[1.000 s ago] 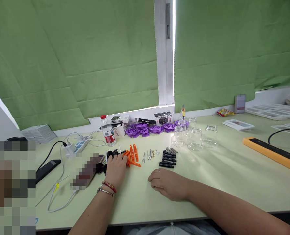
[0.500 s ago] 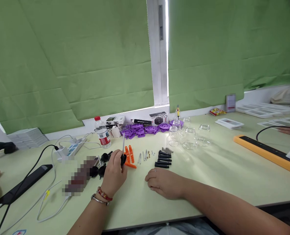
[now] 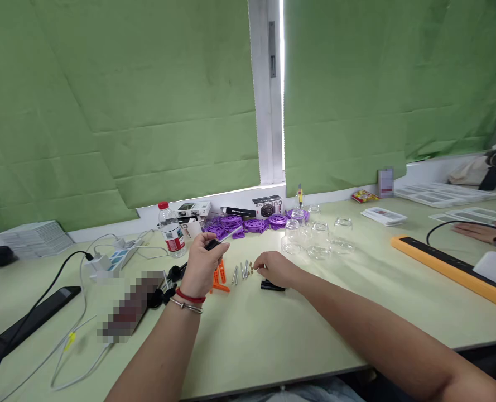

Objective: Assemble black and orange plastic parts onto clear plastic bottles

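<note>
My left hand point(image 3: 201, 266) is raised above the table and grips a black knob with a thin metal rod point(image 3: 219, 241) that points up and right. My right hand point(image 3: 276, 269) rests over the row of black bars point(image 3: 273, 286) and hides most of them; its fingers curl down onto them, and I cannot see whether it grips one. Orange plastic pieces point(image 3: 220, 277) and small metal pins point(image 3: 241, 271) lie between the hands. More black knobs point(image 3: 168, 285) sit left of the left hand.
Purple gear-like parts point(image 3: 248, 225), clear glass jars point(image 3: 318, 240), a water bottle point(image 3: 171, 237) and small boxes stand at the back. A power strip with cables point(image 3: 105, 259) and a dark phone point(image 3: 25, 321) lie left. An orange bar point(image 3: 452, 269) and another person's hand point(image 3: 476, 230) are right.
My left hand picked a black knob with a rod off the table and lifted it. My right hand moved forward from the table's middle onto the black bars. The view shifted right.
</note>
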The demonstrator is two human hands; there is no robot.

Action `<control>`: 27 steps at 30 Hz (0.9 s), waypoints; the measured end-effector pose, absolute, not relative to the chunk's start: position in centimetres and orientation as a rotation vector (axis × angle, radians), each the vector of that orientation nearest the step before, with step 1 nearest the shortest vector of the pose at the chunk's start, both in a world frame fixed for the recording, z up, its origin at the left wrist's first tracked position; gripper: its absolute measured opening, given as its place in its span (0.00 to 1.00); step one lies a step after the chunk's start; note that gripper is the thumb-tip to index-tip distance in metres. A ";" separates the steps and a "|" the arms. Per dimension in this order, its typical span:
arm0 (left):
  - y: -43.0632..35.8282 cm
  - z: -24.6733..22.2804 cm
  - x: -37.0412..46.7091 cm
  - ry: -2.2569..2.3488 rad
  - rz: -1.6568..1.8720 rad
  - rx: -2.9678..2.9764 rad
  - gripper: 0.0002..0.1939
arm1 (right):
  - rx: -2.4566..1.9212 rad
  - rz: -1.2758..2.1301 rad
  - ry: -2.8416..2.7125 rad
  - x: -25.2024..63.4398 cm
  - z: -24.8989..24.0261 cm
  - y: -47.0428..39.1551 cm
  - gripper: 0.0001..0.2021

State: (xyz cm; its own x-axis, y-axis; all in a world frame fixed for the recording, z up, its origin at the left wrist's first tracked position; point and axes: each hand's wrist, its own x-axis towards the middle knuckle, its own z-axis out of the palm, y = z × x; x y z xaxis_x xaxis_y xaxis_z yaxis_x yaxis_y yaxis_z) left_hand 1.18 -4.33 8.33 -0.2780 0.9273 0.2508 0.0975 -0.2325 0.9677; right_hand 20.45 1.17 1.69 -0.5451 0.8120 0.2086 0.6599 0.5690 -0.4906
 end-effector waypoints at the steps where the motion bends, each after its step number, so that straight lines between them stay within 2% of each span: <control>1: -3.9 7.9 1.4 1.284 1.573 1.172 0.19 | -1.218 0.474 -2.436 19.9 1.7 1.4 0.11; 7: -2.6 5.8 1.7 1.085 1.544 0.783 0.14 | -1.463 0.247 -2.546 17.0 0.9 2.3 0.10; 18: 0.3 4.4 1.2 1.036 1.390 0.695 0.09 | -1.450 0.251 -2.476 16.7 0.7 2.7 0.08; 24: 2.0 4.0 0.6 0.979 1.376 0.833 0.10 | -1.274 0.745 -1.895 19.2 1.9 5.0 0.04; 27: 2.3 3.4 0.2 0.921 1.350 0.888 0.10 | -1.109 1.042 -1.543 20.5 1.6 5.9 0.06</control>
State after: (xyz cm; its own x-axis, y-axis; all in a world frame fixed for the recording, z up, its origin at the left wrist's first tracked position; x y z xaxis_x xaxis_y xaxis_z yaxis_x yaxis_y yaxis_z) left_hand 0.25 2.30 3.43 0.0074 0.9995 -0.0295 -0.3920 0.0301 0.9195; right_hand 20.52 5.87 1.55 -0.1530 0.9667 0.2050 0.1710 0.2302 -0.9580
